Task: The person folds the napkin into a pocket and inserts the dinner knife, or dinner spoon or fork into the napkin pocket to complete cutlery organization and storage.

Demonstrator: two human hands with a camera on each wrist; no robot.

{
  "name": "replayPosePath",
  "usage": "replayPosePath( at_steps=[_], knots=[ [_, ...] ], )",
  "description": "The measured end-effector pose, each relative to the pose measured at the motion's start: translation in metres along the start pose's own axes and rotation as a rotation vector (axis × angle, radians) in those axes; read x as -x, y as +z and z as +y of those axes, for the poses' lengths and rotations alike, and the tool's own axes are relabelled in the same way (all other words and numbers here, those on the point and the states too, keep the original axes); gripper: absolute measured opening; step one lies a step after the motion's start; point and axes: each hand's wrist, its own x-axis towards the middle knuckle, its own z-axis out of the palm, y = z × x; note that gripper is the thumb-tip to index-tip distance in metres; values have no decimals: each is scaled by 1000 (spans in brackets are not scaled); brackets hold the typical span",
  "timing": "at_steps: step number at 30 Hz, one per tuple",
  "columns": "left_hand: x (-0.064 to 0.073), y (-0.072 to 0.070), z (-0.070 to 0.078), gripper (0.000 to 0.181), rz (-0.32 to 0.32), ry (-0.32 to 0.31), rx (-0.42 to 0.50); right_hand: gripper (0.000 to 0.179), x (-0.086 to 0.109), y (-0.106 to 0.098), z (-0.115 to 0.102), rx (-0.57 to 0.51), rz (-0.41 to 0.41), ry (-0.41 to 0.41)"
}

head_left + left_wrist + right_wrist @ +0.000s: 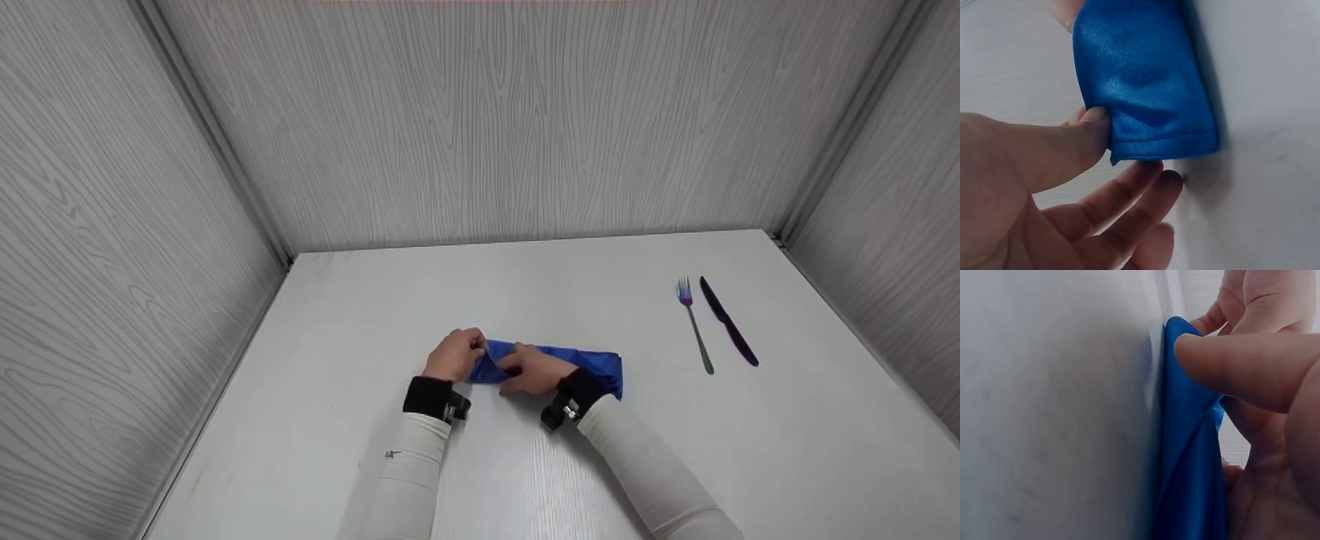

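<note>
A folded blue cloth (600, 364) lies as a long strip across the middle of the white table, its left end lifted a little. My left hand (454, 355) pinches that left end; in the left wrist view the thumb (1067, 149) presses on the cloth's (1145, 79) hemmed corner, with the other fingers behind and below it. Farther along the strip, my right hand (536, 369) grips the near edge. The right wrist view shows the right thumb (1230, 365) lying over the cloth's (1185, 439) folded edge, fingers on its other side.
To the right on the table (360, 300) lie a rainbow-tinted fork (695, 326) and a dark purple knife (727, 321), side by side and apart. Grey wood-grain panels (480, 120) stand at the back, left and right of the table.
</note>
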Motion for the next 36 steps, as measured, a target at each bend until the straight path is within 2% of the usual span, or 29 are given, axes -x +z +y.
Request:
replayPosePath(
  at_steps=[2,4,7,12,16,21,29,32,36],
  knots=[
    [0,0,-1,5,10,5,15,25,1,-1,1,-35,8,18],
    [-1,-1,-1,5,18,14,19,24,1,-1,1,-44,7,10],
    [-2,0,-2,5,22,21,9,17,1,0,-1,1,1,-24],
    [-2,2,-1,6,20,19,20,26,2,1,-1,53,-7,-20],
    [-3,3,-2,5,40,33,28,37,3,-2,2,-18,8,-9],
    [-3,7,-4,6,31,10,53,30,6,-6,8,-107,33,-4],
    [-3,12,-4,5,33,-38,92,17,5,-6,8,-89,27,-33],
    [-5,15,-5,5,48,-60,101,18,6,-7,8,-105,44,-25],
    [-6,19,-6,2,75,-85,106,28,6,-7,10,-190,57,-44]
  ],
)
